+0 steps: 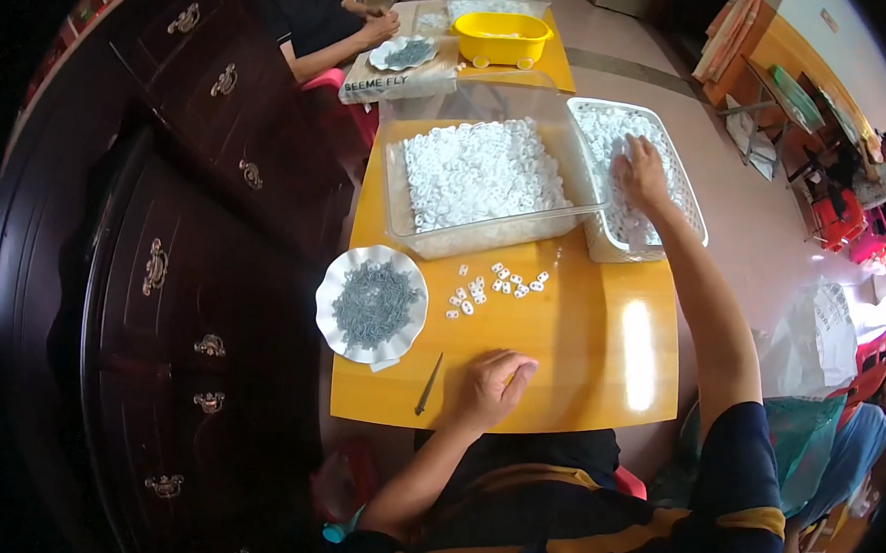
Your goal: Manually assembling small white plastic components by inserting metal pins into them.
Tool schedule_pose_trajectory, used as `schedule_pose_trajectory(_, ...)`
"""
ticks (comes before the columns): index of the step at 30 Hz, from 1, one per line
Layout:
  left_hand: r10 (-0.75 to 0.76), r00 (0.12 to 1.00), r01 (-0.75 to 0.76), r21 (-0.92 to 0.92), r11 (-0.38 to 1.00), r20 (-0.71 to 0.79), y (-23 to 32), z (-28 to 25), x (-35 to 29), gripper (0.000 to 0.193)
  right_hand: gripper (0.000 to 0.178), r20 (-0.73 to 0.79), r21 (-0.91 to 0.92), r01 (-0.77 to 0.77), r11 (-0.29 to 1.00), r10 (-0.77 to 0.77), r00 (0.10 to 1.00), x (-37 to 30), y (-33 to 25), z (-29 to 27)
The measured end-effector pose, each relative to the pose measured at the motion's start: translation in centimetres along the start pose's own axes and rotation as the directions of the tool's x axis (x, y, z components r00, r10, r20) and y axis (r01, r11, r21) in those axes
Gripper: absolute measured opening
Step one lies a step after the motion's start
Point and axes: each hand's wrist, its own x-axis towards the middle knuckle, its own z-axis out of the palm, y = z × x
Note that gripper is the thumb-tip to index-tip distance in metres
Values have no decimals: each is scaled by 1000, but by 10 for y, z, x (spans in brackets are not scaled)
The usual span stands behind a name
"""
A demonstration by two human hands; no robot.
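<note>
My left hand [494, 389] rests on the table near its front edge, fingers curled into a loose fist with the thumb on top; whatever it may hold is hidden. Beside it lies a thin, dark pointed tool [428, 384]. My right hand [644, 175] reaches into a white plastic basket [689, 201], its fingers apart over small white pieces [603, 130]. Several loose white pieces with dark holes [468, 306] are scattered on the tabletop. Left of them, a white wavy-rimmed dish [329, 289] holds a heap of small grey pieces [373, 306].
A large clear bin [511, 230] of white pieces stands beside the basket on the yellow table [578, 384]. Farther off are a yellow tub [500, 49] and another person [311, 24] seated by a second grey-filled dish [408, 54]. Dark drawers [203, 264] line the left.
</note>
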Motion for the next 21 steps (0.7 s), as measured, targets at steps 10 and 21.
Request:
schedule_pose_trajectory(10,35,999,-35,-10,999,-25,-2,-3,0,10,65,121,-187,-99,977,123,985,1,-32,1)
schedule_pose_trajectory(21,32,999,-32,8,999,17,-3,-4,2,10,73,65,-115,-220,969,228,972,17,-33,4)
